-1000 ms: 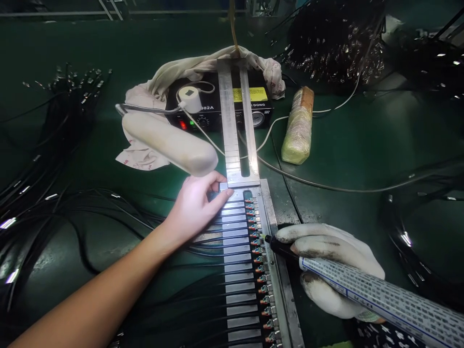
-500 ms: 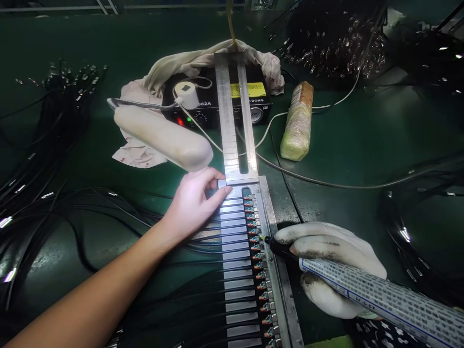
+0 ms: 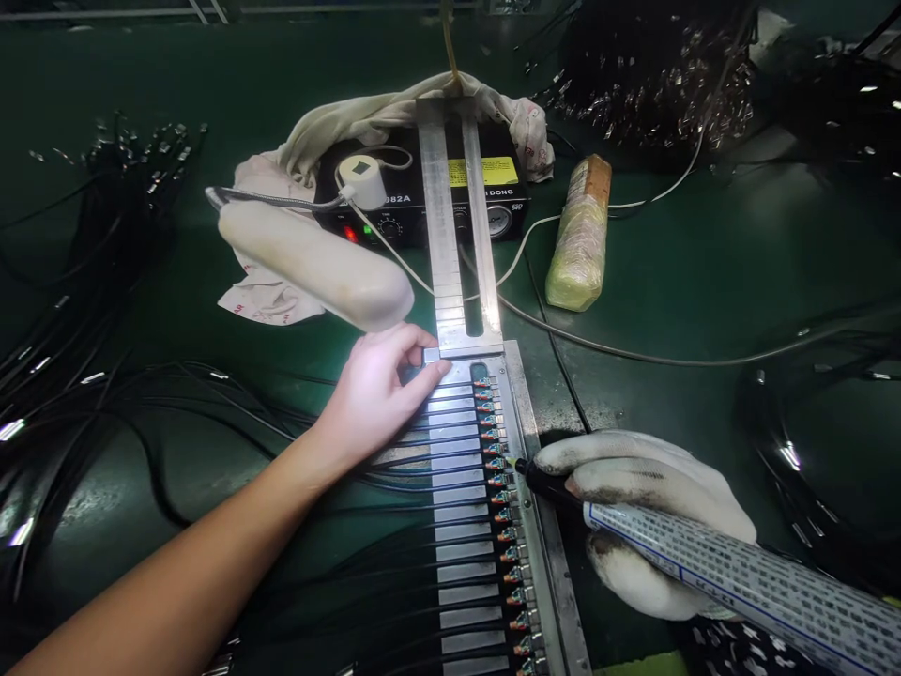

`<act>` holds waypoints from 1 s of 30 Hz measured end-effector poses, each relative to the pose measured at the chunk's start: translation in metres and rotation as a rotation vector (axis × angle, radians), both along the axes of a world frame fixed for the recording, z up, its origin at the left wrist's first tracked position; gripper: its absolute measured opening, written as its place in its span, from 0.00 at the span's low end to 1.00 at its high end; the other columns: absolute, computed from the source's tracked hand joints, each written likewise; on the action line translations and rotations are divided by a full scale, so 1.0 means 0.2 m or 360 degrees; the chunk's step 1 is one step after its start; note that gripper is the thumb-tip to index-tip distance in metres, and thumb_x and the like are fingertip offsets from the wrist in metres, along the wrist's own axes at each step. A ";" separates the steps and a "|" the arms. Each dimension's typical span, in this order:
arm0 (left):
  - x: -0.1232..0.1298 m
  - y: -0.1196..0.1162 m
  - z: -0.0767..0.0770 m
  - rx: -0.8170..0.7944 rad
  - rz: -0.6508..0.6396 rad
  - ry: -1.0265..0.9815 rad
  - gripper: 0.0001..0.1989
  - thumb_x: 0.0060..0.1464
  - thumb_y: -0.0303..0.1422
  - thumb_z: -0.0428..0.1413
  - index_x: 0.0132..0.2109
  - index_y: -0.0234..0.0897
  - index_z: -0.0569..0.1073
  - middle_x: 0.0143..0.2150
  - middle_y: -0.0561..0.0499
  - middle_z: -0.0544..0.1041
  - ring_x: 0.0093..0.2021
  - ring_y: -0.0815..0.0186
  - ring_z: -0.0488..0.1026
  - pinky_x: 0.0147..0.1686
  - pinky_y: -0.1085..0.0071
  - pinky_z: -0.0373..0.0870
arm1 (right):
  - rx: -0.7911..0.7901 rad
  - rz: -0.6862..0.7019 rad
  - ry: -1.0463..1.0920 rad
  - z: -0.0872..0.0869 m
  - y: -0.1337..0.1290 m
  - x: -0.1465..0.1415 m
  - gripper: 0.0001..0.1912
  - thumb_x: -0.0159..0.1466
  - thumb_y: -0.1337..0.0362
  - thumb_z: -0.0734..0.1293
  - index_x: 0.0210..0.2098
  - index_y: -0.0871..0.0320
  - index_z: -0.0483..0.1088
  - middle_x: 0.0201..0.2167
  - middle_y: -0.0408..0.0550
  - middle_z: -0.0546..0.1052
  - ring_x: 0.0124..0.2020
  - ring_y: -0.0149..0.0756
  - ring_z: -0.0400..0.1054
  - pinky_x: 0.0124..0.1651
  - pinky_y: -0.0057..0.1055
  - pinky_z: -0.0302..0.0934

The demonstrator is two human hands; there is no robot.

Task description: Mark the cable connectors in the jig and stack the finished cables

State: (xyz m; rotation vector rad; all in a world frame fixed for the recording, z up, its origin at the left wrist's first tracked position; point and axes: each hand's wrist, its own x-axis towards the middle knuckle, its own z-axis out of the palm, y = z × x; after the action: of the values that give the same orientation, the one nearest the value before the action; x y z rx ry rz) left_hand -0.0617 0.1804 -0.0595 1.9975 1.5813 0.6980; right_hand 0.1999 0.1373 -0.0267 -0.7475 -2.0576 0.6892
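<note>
A slotted metal fixture [image 3: 461, 526] runs up the middle, with several black cables lying across it and their small connectors [image 3: 501, 480] in a row along its right side. At its upper left corner, my left hand [image 3: 384, 385] pinches the metal edge between thumb and fingers. My right hand [image 3: 654, 488], in a white glove with dirty fingertips, is wrapped round a pen-like dispenser with a black front and a printed barrel [image 3: 739, 573]. The dispenser's thin tip touches or nearly touches a connector midway along the row.
Beyond the fixture stands a black control box [image 3: 401, 211] draped with a cloth [image 3: 352, 122], a second metal frame [image 3: 443, 235] leaning over it. A white lamp [image 3: 316, 268] hangs above my left hand. A wrapped roll [image 3: 579, 235] and cable bundles [image 3: 648, 75] lie around.
Almost nothing differs. My right hand and the dispenser have shifted very slightly to the right in the view; my left hand keeps its hold on the fixture.
</note>
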 end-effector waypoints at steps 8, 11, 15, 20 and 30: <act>0.00 0.00 -0.01 0.0000 0.0002 -0.0015 0.09 0.58 0.38 0.57 0.40 0.36 0.72 0.33 0.52 0.71 0.36 0.63 0.67 0.38 0.66 0.63 | 0.0009 0.0032 -0.0005 0.00 0.01 0.00 0.09 0.55 0.71 0.66 0.37 0.60 0.72 0.36 0.53 0.81 0.37 0.40 0.78 0.37 0.31 0.76; 0.00 0.00 0.00 0.0001 0.0010 -0.0006 0.09 0.58 0.38 0.56 0.40 0.36 0.72 0.33 0.52 0.70 0.36 0.63 0.67 0.38 0.66 0.63 | 0.0021 0.0013 0.0010 -0.01 0.01 -0.01 0.08 0.55 0.71 0.66 0.36 0.61 0.72 0.35 0.53 0.81 0.36 0.39 0.78 0.37 0.31 0.76; 0.00 0.00 -0.01 0.0004 0.0003 -0.0007 0.09 0.58 0.38 0.56 0.40 0.36 0.72 0.33 0.52 0.71 0.36 0.63 0.67 0.39 0.66 0.63 | 0.0026 0.0000 0.0030 -0.01 0.02 -0.01 0.09 0.55 0.70 0.67 0.37 0.60 0.72 0.35 0.53 0.81 0.36 0.40 0.78 0.37 0.32 0.76; 0.00 0.00 -0.01 0.0008 0.0005 -0.0014 0.10 0.58 0.39 0.56 0.40 0.36 0.72 0.34 0.52 0.71 0.36 0.63 0.67 0.39 0.66 0.63 | 0.0016 -0.0011 0.0005 -0.01 0.00 0.01 0.10 0.56 0.69 0.67 0.39 0.59 0.71 0.38 0.52 0.81 0.37 0.42 0.78 0.37 0.34 0.76; 0.00 0.00 0.00 0.0046 -0.0020 -0.0008 0.09 0.58 0.38 0.56 0.39 0.36 0.72 0.32 0.52 0.68 0.36 0.63 0.66 0.38 0.66 0.62 | -0.0037 -0.0021 0.0002 0.00 -0.08 0.02 0.10 0.57 0.70 0.66 0.39 0.60 0.72 0.38 0.53 0.81 0.39 0.40 0.78 0.40 0.33 0.75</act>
State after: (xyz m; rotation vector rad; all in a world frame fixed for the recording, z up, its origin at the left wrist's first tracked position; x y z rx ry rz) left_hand -0.0614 0.1811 -0.0598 2.0231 1.5631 0.7246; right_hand 0.2039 0.1213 -0.0274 -0.7730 -2.0446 0.7073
